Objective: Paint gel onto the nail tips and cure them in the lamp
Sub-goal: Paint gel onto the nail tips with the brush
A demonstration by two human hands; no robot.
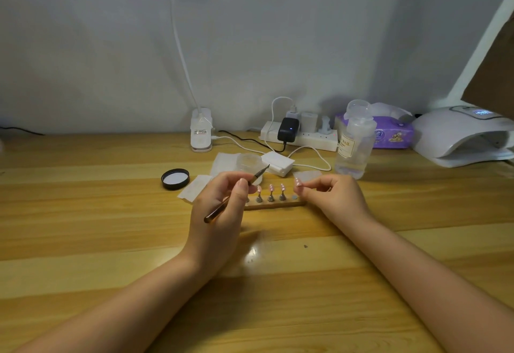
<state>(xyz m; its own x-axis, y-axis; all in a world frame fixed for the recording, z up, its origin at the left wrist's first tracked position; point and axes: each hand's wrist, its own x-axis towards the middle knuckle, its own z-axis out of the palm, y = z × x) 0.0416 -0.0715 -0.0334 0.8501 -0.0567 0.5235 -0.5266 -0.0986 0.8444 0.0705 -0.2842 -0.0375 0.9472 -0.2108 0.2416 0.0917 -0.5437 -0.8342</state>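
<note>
My left hand (219, 208) grips a thin brown gel brush (236, 195), its dark tip pointing up and right toward a small clear gel jar (249, 162). My right hand (331, 196) pinches one pink nail tip (298, 183) on its small stand, lifted just above the right end of the wooden holder strip (274, 205). Three pink nail tips (271, 189) stand upright on metal pegs along the strip. A bare round magnet spot shows at the strip's right end. The white curing lamp (461, 135) sits at the far right, its display lit.
A black jar lid (175, 178) lies left of the strip. White wipes (194, 187), a clear liquid bottle (354, 141), a purple tissue pack (392, 132), a power strip (300, 137) with cables and a desk-lamp base (201, 131) stand behind on the wooden desk (83, 213).
</note>
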